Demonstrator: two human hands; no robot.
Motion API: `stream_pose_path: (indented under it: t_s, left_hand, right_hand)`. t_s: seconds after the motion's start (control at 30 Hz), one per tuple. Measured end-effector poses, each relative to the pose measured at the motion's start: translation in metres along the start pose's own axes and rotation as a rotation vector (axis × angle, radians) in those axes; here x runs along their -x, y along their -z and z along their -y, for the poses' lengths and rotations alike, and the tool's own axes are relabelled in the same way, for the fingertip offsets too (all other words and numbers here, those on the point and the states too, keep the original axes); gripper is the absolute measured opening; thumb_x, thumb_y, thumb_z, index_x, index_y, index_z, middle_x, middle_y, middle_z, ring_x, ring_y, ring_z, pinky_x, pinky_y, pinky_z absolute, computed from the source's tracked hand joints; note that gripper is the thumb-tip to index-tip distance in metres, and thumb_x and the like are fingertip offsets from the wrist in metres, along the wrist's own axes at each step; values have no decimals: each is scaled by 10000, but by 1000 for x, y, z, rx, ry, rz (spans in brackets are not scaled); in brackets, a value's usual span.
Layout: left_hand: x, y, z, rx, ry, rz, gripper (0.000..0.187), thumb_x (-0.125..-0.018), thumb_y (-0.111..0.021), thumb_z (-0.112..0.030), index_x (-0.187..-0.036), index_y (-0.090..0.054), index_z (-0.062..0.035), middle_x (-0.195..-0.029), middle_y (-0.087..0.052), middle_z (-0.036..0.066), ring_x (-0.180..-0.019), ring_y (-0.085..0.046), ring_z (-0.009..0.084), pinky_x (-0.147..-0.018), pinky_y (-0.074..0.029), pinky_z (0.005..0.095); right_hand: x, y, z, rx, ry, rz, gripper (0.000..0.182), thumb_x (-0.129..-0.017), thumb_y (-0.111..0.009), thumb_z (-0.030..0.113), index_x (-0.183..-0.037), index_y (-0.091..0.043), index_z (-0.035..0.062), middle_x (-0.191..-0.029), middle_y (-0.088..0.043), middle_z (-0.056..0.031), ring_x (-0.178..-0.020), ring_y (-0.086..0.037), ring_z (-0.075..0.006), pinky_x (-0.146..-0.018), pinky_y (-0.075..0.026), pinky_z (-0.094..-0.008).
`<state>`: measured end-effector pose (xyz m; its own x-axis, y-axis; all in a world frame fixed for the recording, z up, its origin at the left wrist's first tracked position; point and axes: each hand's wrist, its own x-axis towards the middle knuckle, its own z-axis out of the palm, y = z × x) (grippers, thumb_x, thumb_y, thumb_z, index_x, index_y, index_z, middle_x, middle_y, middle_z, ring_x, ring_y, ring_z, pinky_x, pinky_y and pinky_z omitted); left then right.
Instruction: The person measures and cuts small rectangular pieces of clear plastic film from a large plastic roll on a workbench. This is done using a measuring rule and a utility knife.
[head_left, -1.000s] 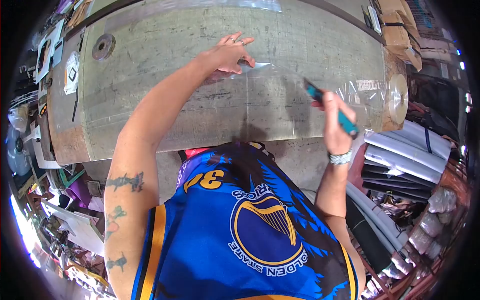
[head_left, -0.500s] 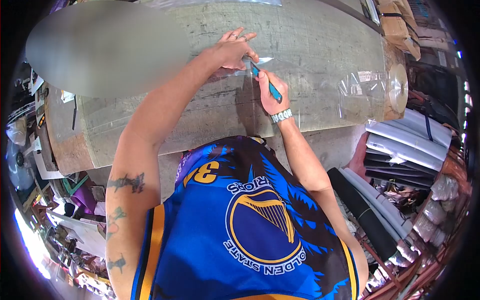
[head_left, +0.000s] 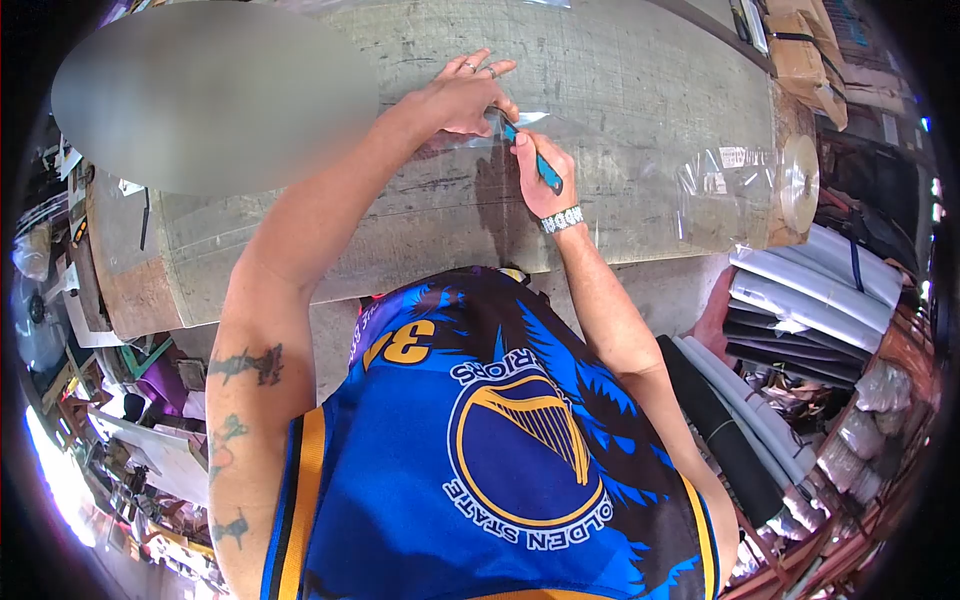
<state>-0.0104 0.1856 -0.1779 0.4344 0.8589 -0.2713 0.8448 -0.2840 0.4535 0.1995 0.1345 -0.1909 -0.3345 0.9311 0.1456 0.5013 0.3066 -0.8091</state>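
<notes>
Our long grey-green surface (head_left: 625, 70) spans the upper view, with pale rolls (head_left: 815, 285) and a black roll (head_left: 735, 440) beyond its near right corner. A clear roll (head_left: 799, 185) stands at its right end, and clear film (head_left: 538, 121) lies on it. Our left hand (head_left: 462, 105), wearing 2 rings, is partly open, fingers spread, on the film. Our right hand (head_left: 542, 192), well apart at 1st, is now just beside it, closed around the teal cutter (head_left: 547, 174), whose tip is near our left fingers.
</notes>
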Motion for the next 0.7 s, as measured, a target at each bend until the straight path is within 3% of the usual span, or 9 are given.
stream_pose_path:
  t_s: [0.4,0.63,0.67,0.7]
  left_hand:
    - [2,2,-1,-5,7,-5,541,-737,-846,-197,-1227,-717,-388,-1683,-196,5,-1549,-136,359,-1243,-169,530]
    - [-2,-2,1,16,39,22,609,-707,-856,-138,-1241,-708,-391,-1693,-170,-4,-1558,-106,344,-1252,-149,526]
    - [-2,1,0,19,42,40,629,-699,-859,-124,-1247,-704,-391,-1696,-160,-4,-1560,-95,345,-1254,-144,526]
    - [-1,3,-2,20,43,60,648,-692,-862,-109,-1253,-700,-391,-1698,-149,-5,-1562,-83,345,-1256,-140,526]
  right_hand:
    - [-16,-2,15,99,71,18,176,-963,-598,135,-974,-664,-28,-902,-666,-278,-865,-655,-458,-723,-521,-481]
    - [20,24,43,166,-144,235,158,-956,-586,134,-936,-655,-6,-873,-644,-291,-841,-623,-499,-692,-497,-515]
    - [24,32,44,219,-130,285,225,-987,-588,200,-929,-678,2,-849,-700,-230,-745,-688,-404,-648,-524,-441]
    - [32,38,43,48,-278,251,255,-999,-582,229,-940,-684,3,-846,-714,-191,-724,-692,-340,-640,-528,-405]
